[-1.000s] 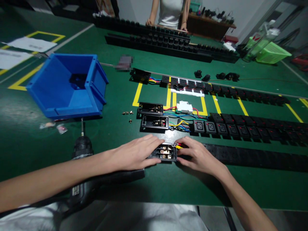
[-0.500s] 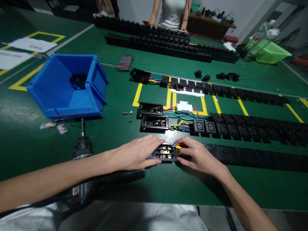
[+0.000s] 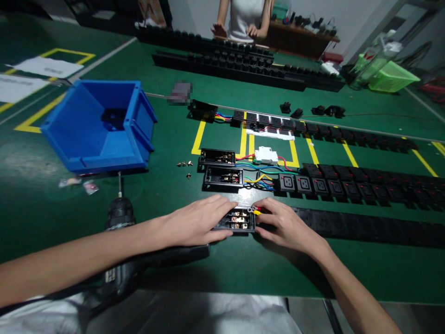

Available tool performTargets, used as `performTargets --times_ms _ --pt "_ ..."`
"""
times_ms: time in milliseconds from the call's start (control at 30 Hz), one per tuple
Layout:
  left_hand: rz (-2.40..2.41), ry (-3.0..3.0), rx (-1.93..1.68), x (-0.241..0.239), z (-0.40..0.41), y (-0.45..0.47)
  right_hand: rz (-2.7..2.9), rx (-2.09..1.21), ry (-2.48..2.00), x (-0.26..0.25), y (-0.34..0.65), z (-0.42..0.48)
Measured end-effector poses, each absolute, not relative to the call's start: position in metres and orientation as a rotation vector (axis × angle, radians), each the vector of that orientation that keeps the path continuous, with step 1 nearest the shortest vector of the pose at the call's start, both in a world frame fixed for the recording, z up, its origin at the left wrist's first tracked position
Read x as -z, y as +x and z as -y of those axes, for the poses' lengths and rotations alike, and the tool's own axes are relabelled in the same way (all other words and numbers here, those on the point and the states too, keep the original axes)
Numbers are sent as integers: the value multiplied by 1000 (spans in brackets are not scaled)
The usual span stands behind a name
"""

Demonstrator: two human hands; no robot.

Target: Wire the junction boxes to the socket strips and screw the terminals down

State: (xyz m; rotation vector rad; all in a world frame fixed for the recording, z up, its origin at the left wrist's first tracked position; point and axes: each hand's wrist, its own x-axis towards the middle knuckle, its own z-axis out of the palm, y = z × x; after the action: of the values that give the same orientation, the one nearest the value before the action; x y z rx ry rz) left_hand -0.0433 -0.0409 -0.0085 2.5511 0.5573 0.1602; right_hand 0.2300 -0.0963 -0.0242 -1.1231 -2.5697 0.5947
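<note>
A small black terminal box (image 3: pixel 238 220) with brass contacts lies on the green table near its front edge. My left hand (image 3: pixel 194 221) grips its left end, fingers curled over the top and thumb under the front. My right hand (image 3: pixel 287 226) holds the right end, where yellow and red wires with ring terminals (image 3: pixel 256 210) meet the box. A long black socket strip (image 3: pixel 365 227) runs off to the right from the box.
An electric screwdriver (image 3: pixel 120 218) lies under my left forearm. A blue bin (image 3: pixel 99 125), loose screws (image 3: pixel 185 164), two more wired boxes (image 3: pixel 222 176) and socket strips (image 3: pixel 347 185) lie beyond. A person stands at the far side (image 3: pixel 245 18).
My hands and the box have not moved. The person at the far side has brought both hands together in front of the body.
</note>
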Motion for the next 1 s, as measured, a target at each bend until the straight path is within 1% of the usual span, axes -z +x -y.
performTargets --times_ms 267,467,567,667,733,867,1000 --pt "-611 2550 -204 3 38 -46 2543 -565 -1098 25 229 96" --pt "-862 2617 -320 -18 10 -64 2506 -572 -1100 18 237 99" --pt "-1098 2637 -240 -20 -18 -84 2473 -620 -1094 12 241 100" --pt "-1195 2594 -48 -13 -41 -100 2412 -653 -1071 8 244 100" --pt "-1206 2542 27 -6 -49 -105 2354 -633 -1059 7 244 100" --pt "-1190 2539 60 4 -54 -108 2282 -556 -989 5 239 100" --pt "-1168 2552 84 11 -57 -109 2441 -469 -850 -8 213 99"
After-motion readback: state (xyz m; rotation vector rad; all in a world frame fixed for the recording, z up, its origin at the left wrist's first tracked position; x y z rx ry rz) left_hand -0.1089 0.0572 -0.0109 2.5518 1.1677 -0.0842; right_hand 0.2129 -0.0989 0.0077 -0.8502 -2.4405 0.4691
